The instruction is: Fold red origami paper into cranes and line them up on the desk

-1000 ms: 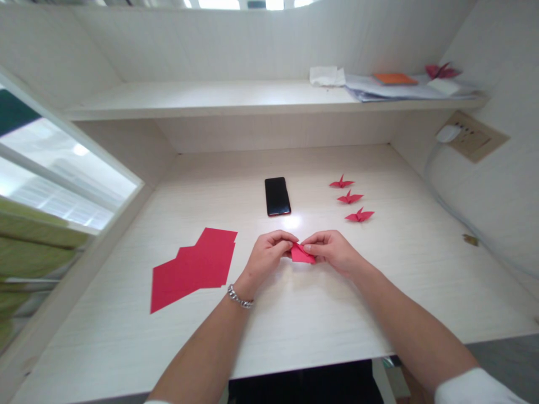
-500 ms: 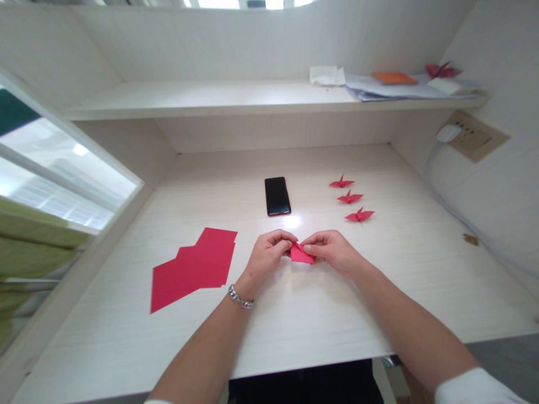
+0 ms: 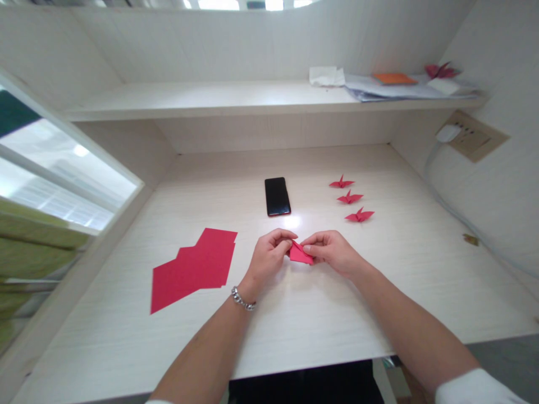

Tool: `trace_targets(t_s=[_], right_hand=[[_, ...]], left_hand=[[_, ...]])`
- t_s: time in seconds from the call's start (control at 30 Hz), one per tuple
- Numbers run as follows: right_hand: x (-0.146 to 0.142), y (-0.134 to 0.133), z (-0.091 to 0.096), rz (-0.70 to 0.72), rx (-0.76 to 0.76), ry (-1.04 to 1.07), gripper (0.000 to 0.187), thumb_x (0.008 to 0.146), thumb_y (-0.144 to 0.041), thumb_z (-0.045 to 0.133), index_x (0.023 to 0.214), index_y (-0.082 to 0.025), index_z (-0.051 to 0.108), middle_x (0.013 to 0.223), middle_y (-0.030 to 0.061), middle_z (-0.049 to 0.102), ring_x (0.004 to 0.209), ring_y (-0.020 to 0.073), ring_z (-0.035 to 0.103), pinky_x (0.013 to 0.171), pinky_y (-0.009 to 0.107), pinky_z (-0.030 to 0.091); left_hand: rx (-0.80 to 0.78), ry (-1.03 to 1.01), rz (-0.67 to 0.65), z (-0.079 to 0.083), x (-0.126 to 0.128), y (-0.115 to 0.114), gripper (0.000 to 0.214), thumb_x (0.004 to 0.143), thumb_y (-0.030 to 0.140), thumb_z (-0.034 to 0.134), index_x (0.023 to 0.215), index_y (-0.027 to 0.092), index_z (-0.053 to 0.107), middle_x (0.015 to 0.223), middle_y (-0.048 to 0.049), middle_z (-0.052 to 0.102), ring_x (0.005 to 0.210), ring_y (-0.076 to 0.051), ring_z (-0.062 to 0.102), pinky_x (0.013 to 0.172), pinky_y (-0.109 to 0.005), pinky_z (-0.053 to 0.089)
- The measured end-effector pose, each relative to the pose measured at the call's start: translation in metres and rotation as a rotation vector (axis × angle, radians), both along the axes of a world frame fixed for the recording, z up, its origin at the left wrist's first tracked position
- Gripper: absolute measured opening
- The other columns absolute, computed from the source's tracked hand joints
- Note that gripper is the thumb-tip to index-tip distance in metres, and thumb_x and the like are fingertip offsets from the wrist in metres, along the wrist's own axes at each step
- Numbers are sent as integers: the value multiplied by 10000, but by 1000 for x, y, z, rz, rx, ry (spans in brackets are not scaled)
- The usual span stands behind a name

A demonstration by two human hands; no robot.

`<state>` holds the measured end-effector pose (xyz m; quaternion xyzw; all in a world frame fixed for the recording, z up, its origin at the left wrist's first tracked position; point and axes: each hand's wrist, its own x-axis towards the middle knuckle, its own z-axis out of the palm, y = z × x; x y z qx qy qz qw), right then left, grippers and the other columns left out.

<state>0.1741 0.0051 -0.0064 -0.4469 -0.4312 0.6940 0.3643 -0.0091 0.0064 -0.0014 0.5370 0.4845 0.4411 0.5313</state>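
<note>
Between my two hands, just above the desk, is a small folded piece of red paper point(image 3: 300, 255). My left hand point(image 3: 270, 252) pinches its left corner with thumb and fingers. On the other side my right hand point(image 3: 332, 251) grips the right part, its thumb lying on top of the folds. Fingers cover both ends of the paper. Several flat red paper sheets point(image 3: 206, 261) lie overlapping to the left of my left hand. Three folded red paper cranes, the nearest one point(image 3: 360, 216) among them, stand in a column beyond my right hand.
A black phone point(image 3: 277, 196) lies on the desk point(image 3: 320, 320) beyond my hands. Papers point(image 3: 366, 90), an orange pad point(image 3: 394, 78) and a larger red paper crane point(image 3: 442, 70) rest on the shelf point(image 3: 202, 98). A cable point(image 3: 448, 205) runs down the right wall from a socket point(image 3: 478, 136).
The folded paper has shifted and tilted very slightly between my fingers. My left index finger has straightened a little along its top edge. Everything else stays in place.
</note>
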Motion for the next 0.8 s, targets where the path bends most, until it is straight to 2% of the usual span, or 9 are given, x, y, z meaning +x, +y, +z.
trace_targets(t_s=[0.17, 0.43, 0.63, 0.8], right_hand=[[-1, 0, 0, -49, 47, -79, 288, 637, -341, 800, 839, -140, 755, 712, 59, 718, 606, 145, 625, 601, 292, 512], [-1, -2, 2, -5, 316, -253, 195, 761, -292, 685, 890, -162, 750, 806, 61, 743, 688, 167, 655, 638, 281, 500], [-2, -4, 3, 12, 366, -286, 187, 770, -260, 664, 907, -161, 746, 821, 60, 744, 704, 169, 660, 656, 282, 507], [-2, -4, 2, 17, 349, -256, 189, 771, -255, 665, 908, -149, 739, 816, 62, 742, 698, 162, 657, 646, 274, 509]], left_hand=[[-50, -90, 8, -3, 1, 0, 178, 781, 237, 601, 917, 160, 686, 737, -15, 662, 643, -128, 605, 638, -248, 508], [26, -33, -9, -5, -1, -2, 326, 720, 310, 761, 982, 144, 662, 768, -39, 687, 689, -139, 629, 626, -231, 495], [37, -61, -13, -9, -3, 1, 306, 716, 300, 768, 959, 146, 662, 747, -37, 694, 676, -144, 638, 618, -237, 494], [42, -39, -7, -8, -5, 2, 250, 738, 301, 747, 922, 151, 670, 789, -45, 703, 692, -146, 643, 632, -245, 498]])
